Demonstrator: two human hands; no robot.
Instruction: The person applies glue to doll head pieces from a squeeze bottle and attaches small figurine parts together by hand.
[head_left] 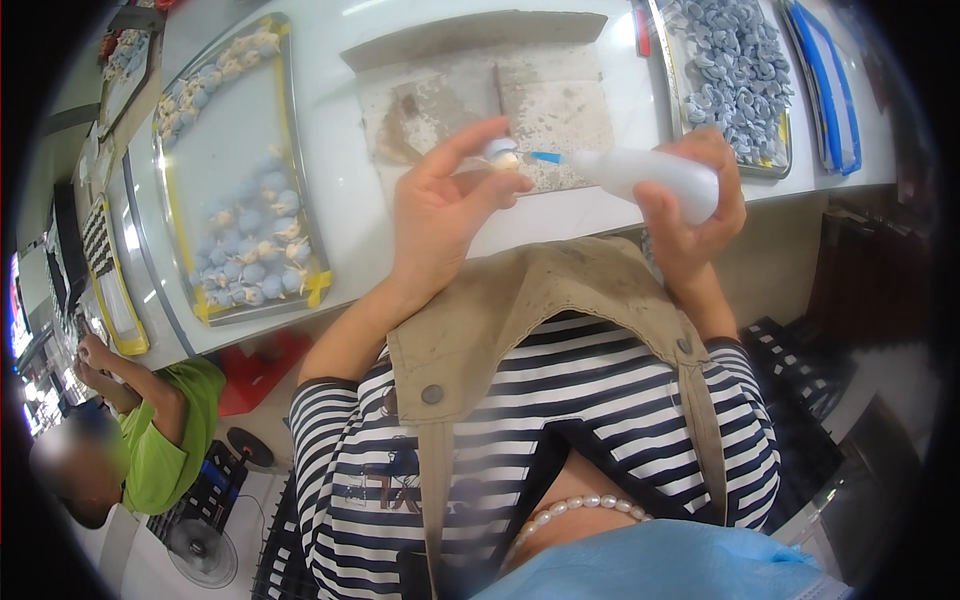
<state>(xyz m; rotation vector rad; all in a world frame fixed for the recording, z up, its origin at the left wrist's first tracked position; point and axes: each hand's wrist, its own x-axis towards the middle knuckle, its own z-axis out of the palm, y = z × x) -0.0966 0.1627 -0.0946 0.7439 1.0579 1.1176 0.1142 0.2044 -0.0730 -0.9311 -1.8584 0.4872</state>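
Observation:
My left hand (445,205) pinches a small blue-and-cream figure (503,155) between thumb and fingers, above the near edge of a stained sheet of cardboard. My right hand (705,195) is wrapped round a white squeeze bottle (645,180), tilted to the left. The bottle's thin blue nozzle (546,157) points at the figure, its tip very close to it; whether they touch I cannot tell. The cardboard sheet (560,105), spotted with pale residue, lies on the white table beyond both hands.
To the left stands a metal tray (215,150) with several blue-and-cream figures. A tray (782,150) heaped with small grey-blue curved pieces is at the far right, beside a blue-edged folder (835,100). A person in a green shirt (175,440) works at the lower left, near a fan (203,550).

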